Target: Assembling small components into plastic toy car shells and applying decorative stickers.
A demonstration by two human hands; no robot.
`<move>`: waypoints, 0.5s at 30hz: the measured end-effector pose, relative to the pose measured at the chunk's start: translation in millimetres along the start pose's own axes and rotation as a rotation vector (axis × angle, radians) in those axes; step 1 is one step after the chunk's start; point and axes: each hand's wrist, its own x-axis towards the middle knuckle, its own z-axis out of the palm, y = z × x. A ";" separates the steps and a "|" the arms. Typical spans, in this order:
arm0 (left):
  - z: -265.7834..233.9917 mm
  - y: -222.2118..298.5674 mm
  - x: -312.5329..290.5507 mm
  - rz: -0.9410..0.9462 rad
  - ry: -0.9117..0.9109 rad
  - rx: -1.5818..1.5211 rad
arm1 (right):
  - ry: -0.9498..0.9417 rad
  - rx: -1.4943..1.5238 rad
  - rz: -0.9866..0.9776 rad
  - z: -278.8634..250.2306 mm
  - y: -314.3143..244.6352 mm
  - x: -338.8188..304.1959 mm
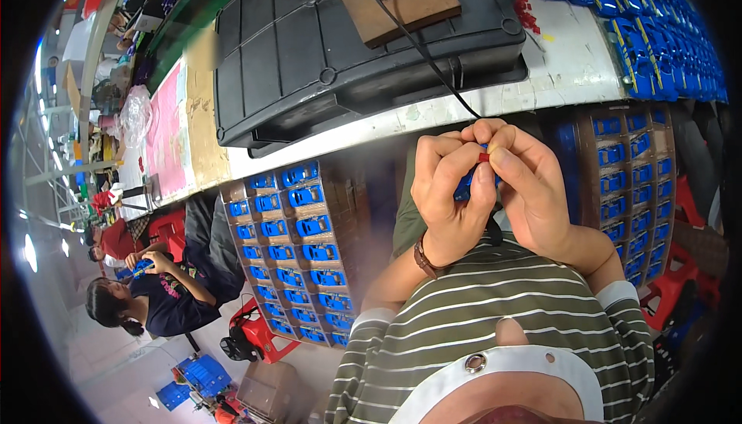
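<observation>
Just past the table's near edge, my two hands meet in front of my chest. My left hand [448, 192] has its fingers closed round a blue toy car part [464, 189], mostly hidden by the fingers. A small red piece [485, 157] is pinched between the fingertips of both hands, against the blue part. My right hand [537, 184] is curled in from the other side, its thumb and forefinger on the red piece. Exactly how the red piece sits on the blue part is covered by my fingers.
On the white table [568, 76] rest an upturned black crate [270, 61], a wooden board [417, 10] with a black cable, red pieces [525, 16] and rows of blue car bodies [665, 53]. Partitioned trays of blue cars [313, 227] flank me. A co-worker [182, 292] sits left.
</observation>
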 end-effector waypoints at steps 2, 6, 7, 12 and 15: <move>-0.1 -1.0 0.5 0.003 -0.006 0.002 | -0.001 -0.020 -0.015 -1.0 1.3 0.6; 0.7 -3.6 -1.2 0.016 0.001 0.013 | -0.012 -0.076 -0.026 -4.0 2.9 0.4; 0.8 -3.7 -1.5 0.020 0.001 0.015 | -0.020 -0.095 -0.029 -5.3 2.6 0.4; 3.4 -5.1 -2.5 -0.006 -0.018 0.028 | -0.024 -0.147 -0.036 -6.7 -0.7 -0.4; 4.3 -9.5 -4.4 0.023 -0.017 0.042 | -0.021 -0.146 -0.015 -7.2 -1.9 -1.0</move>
